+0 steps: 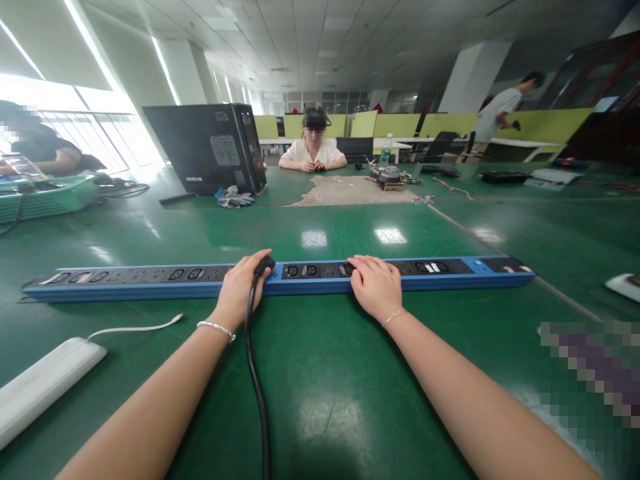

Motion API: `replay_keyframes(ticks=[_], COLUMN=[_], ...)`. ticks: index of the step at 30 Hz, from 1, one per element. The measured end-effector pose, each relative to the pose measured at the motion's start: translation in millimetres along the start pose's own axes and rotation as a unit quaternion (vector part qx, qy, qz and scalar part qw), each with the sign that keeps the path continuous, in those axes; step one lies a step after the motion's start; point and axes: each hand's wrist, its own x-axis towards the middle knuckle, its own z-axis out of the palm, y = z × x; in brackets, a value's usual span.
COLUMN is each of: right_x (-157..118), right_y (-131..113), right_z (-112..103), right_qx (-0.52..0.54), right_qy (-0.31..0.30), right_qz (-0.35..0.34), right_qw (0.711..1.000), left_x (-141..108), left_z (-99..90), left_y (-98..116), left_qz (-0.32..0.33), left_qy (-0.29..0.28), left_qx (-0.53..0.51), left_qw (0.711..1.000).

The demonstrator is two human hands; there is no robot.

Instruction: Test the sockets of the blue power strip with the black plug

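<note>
A long blue power strip (320,287) with black socket panels lies across the green table in front of me. Between the fingers of my left hand (237,287) is a black plug (265,265), held at the strip just left of its middle. The plug's thick black cord (255,373) runs down towards the near edge of the view. Whether the plug sits in a socket is hidden. My right hand (376,285) grips the strip right of the middle, its fingers over the top and its thumb at the near side. It covers part of the sockets.
A white power strip (55,387) with a white cable lies at the near left. Farther back stand a black computer case (205,150), gloves (233,197) and a green basket (50,199). A person (313,147) sits opposite; others are at left and far right. A bottle (386,150) stands behind.
</note>
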Motion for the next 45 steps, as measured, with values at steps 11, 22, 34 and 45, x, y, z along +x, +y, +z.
replay_keyframes(ticks=[11,22,34,45], right_x=[0,1,1,0], right_y=[1,1,1,1], right_z=[1,0,0,0], right_qx=[-0.003,-0.005,0.0,0.009], right_qy=[0.001,-0.007,-0.007,-0.006], right_qz=[0.0,0.003,0.0,0.0], right_qw=[1.0,1.0,1.0,1.0], left_x=[2,-2,-2,1], left_z=[2.0,-6.7,-12.7,-42.0], left_y=[-6,14,-1,42], left_qz=[0.026,0.059,-0.032,-0.099], left_qy=[0.005,-0.064,-0.058,-0.147], left_qx=[0.003,0.072,-0.068,0.145], left_qw=[1.0,0.994,0.995,0.973])
